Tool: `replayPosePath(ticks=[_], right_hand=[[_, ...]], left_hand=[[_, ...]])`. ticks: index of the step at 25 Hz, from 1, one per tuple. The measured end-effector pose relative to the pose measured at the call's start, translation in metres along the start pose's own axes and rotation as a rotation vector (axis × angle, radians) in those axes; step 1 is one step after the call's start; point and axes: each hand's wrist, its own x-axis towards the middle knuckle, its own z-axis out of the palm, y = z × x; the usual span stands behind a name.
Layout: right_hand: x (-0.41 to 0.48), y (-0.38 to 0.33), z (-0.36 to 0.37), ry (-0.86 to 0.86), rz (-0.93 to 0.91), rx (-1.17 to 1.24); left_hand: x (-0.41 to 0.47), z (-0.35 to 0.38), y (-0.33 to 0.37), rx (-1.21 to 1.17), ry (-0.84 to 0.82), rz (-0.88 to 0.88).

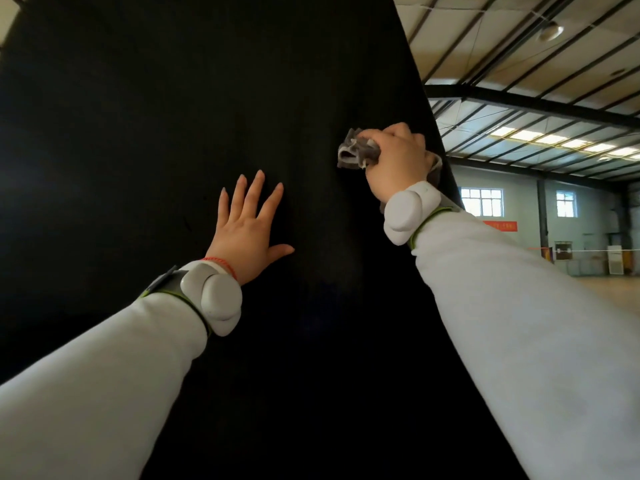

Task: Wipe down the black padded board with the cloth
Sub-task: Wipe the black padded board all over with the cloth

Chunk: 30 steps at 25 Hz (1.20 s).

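While the black padded board (173, 116) stands upright and fills most of the view, a crumpled grey cloth (358, 152) is pressed against it close to its right edge. The cloth is bunched inside the right hand (396, 161), whose grip is closed tight around it, with the fingers curled over the fabric and a fold left sticking out toward the middle of the board. A further bit of the cloth is seen past the heel of that hand, at the board's edge. The left hand (247, 230) is laid flat on the board, lower than the cloth and nearer the board's middle; its grip is wide, the fingers spread and pointed upward, and nothing is held in it. A white wrist device (214, 299) is worn on the left arm, next to a thin red string (221, 263), and a second white device (407, 213) is worn on the right wrist. Both arms are covered by pale grey sleeves (104, 393). Beyond the board's right edge, a large hall with a metal-framed ceiling (519, 64) and windows (481, 201) is seen.
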Motion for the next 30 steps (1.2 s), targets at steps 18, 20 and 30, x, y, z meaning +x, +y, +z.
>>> replayPosePath(ticks=[18, 20, 30], right_hand=[[-0.010, -0.007, 0.003, -0.029, -0.086, -0.040], [-0.025, -0.005, 0.009, -0.062, -0.178, -0.031], [-0.106, 0.028, 0.005, -0.499, -0.454, -0.075]], left_hand=[[-0.019, 0.013, 0.000, -0.021, 0.024, 0.001], [-0.019, 0.014, 0.000, -0.033, 0.040, 0.014], [-0.038, 0.023, -0.001, -0.024, 0.085, 0.026]])
